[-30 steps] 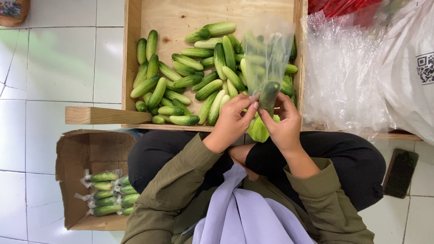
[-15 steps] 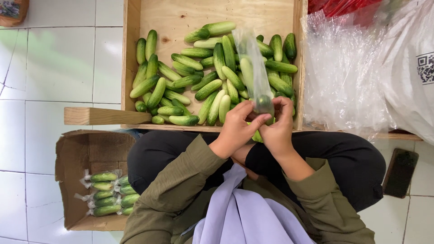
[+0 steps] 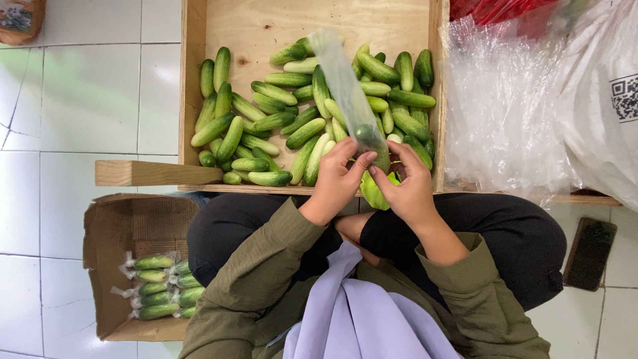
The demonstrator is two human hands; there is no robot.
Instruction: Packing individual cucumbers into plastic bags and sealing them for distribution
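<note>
My left hand point(image 3: 337, 179) and my right hand point(image 3: 407, 185) meet at the near edge of a wooden crate point(image 3: 193, 80) and both pinch the neck of a clear plastic bag point(image 3: 345, 93). The bag's loose top is twisted into a narrow strip that reaches up over the loose cucumbers point(image 3: 266, 126). Its lower part holds light green cucumbers point(image 3: 373, 193), half hidden between my hands. My dark trousers and olive sleeves fill the area under the hands.
A cardboard box point(image 3: 109, 266) at lower left holds several bagged cucumbers point(image 3: 159, 286). A heap of clear plastic bags point(image 3: 505, 106) lies to the right, beside a white sack point(image 3: 611, 100). A dark phone point(image 3: 589, 252) rests on the white tiled floor.
The bag's wide open top has been gathered and twisted into a thin strip. Both hands have moved slightly lower and closer together around its neck.
</note>
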